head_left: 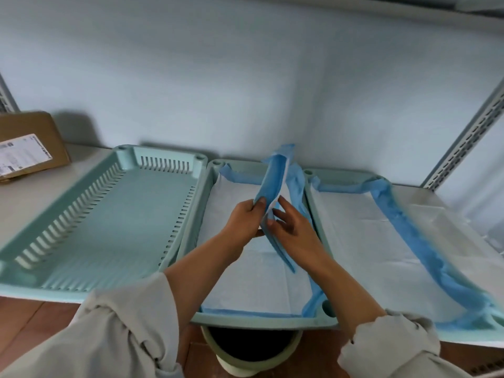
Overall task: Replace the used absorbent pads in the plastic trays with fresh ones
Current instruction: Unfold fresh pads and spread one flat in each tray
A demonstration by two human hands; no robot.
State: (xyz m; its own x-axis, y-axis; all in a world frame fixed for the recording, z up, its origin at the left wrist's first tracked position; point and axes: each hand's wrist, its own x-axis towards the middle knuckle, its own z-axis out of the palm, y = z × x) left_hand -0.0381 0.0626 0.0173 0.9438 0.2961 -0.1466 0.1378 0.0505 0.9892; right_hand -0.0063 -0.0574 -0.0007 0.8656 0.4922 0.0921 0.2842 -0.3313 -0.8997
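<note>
Three plastic trays stand side by side on a white shelf (32, 192). Both hands work above the middle tray (207, 186).

The left hand (245, 218) grips a folded pad (275, 181), blue outside and white inside. Its fingers curl round the pad's left face and its thumb lies beneath. The right hand (290, 227) touches the same pad from the right. Its fingers are spread and nearly straight, with the tips against the white inner layer. The pad rises from between the hands, up and away from the person, and a blue strip of it hangs down below the hands, toward the wrists.

Below both hands, a flat pad (251, 282) lines the middle tray, white side up, with blue edges showing at the tray's rim.

Left of the left hand, the left tray (152, 162) holds no pad; its slotted walls and ribbed floor are bare. Right of the right hand, the right tray (321, 214) holds a white pad (368, 241) with a crumpled blue border.

Far left of the left hand, a cardboard box (30, 143) with a label sits on the shelf. Under the wrists, below the shelf edge, stands a round bin (253, 350) with a dark inside. Both forearms wear pushed-up pale sleeves (122, 331).
</note>
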